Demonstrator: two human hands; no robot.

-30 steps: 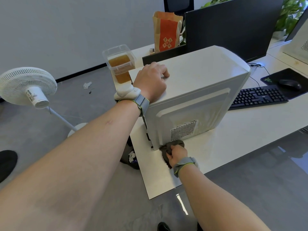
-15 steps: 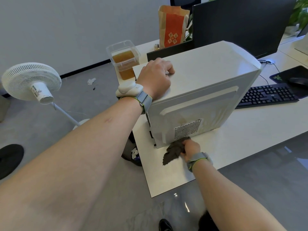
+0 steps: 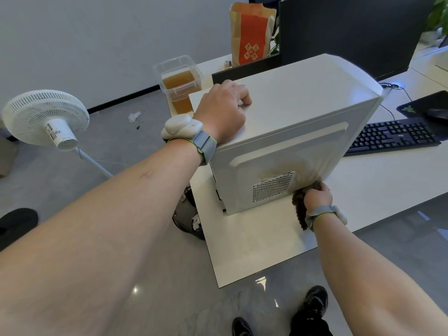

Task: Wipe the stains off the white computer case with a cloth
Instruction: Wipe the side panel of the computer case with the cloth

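Standing upright near the table's [image 3: 242,251] left edge, the white computer case [image 3: 303,122] shows faint brownish smears above its side vent grille [image 3: 273,186]. Behind it, the monitor [image 3: 351,27] is cut off by the top of the picture. The keyboard [image 3: 392,137] lies to the right, its left end hidden by the case. The left hand [image 3: 221,112] rests on the case top, fingers curled downward, holding nothing. The right hand [image 3: 316,197] grips a dark cloth [image 3: 299,206] against the case's lower front corner; its fingertips are hidden.
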